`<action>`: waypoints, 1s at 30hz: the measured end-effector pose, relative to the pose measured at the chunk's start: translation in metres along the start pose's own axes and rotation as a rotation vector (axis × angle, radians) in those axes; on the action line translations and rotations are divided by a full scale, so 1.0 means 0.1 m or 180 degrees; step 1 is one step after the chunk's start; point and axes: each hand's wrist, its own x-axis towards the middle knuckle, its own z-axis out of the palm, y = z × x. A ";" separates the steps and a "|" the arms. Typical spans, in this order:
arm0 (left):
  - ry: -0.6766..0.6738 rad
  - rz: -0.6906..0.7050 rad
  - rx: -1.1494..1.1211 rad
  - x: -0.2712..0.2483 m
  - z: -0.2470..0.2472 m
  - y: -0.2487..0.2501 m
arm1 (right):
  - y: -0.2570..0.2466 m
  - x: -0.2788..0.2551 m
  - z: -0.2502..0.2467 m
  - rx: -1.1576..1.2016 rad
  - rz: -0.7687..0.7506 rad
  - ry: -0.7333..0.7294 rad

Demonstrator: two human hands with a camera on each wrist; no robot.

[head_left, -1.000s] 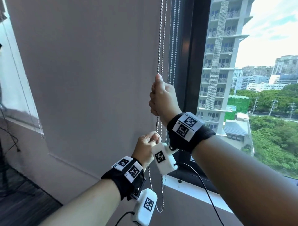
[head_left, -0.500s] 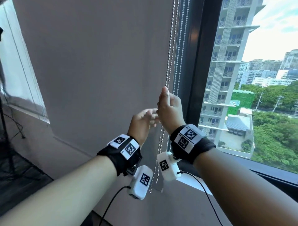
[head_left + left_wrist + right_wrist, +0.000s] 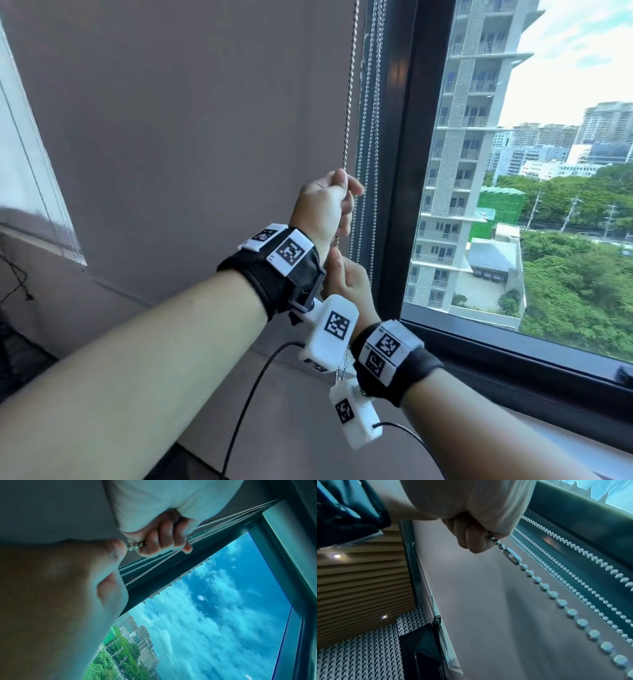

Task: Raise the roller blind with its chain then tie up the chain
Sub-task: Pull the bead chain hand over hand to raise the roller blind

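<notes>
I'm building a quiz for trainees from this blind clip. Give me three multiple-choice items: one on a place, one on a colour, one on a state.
1. Which hand sits higher on the chain?
A left
B right
C level

2. What colour are the wristbands?
A white
B black
C red

3. What are the hands doing?
A both hang free
B only one holds the chain
C both hold the chain

Answers:
1 A: in the head view the left hand is above the right hand.
2 B: the fabric bands are black and carry white tags.
3 C: each grip is curled round the chain.
</notes>
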 end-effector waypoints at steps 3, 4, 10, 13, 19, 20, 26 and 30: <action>0.0068 0.0004 0.0037 -0.01 0.03 -0.04 | 0.01 0.01 -0.02 -0.0044 -0.0054 -0.0076; 0.0075 -0.0017 0.0023 -0.01 0.04 -0.04 | 0.00 0.01 -0.03 -0.0050 -0.0040 -0.0097; 0.0100 -0.0058 -0.0034 -0.02 0.07 -0.04 | 0.00 0.02 -0.07 0.0112 0.0011 -0.0238; 0.0095 -0.0095 -0.0037 -0.02 0.06 -0.03 | 0.01 0.05 -0.12 0.0476 0.0168 -0.0251; 0.0137 -0.0141 -0.0127 -0.05 0.00 -0.02 | -0.21 0.22 -0.25 0.0749 -0.0130 -0.0174; 0.0135 -0.0158 -0.0130 -0.06 0.00 -0.03 | -0.26 0.29 -0.24 0.0776 -0.0219 -0.0120; 0.0243 -0.0293 0.0010 -0.18 -0.04 -0.15 | -0.75 0.65 -0.25 0.0641 -0.0438 0.0233; 0.0191 -0.0322 0.0056 -0.23 -0.08 -0.18 | -1.11 0.87 -0.19 0.0727 -0.0379 0.0089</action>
